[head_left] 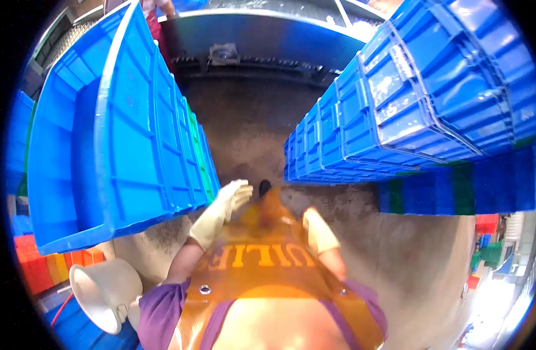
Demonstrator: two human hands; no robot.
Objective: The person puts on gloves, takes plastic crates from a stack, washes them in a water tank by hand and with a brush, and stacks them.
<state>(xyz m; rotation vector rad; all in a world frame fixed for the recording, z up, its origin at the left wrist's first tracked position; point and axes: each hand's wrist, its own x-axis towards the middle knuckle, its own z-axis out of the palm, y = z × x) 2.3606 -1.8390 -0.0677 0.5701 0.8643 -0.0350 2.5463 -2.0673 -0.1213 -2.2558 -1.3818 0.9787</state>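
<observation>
Single head-worn view, facing forward and steeply down. Wide round field, dark curved border at frame corners. Wearer's apron (259,274) very close, bottom centre; left hand (227,205) and right hand (319,230) near, just below mid-frame. Floor (244,125) seen from above, centre. Left crate stack (131,116) and right crate stack (361,114) flank view; metal panel (262,35) farther off, top.

We see pale-gloved left hand (228,204), loosely extended, near blue-and-green crate stack (131,116) on its left; pale-gloved right hand (317,226), blurred, beside our orange apron (256,256). Second blue stack (352,125) ahead-right of right hand; white bucket (123,286) behind-left of left hand; floor (239,122) ahead of both.
</observation>
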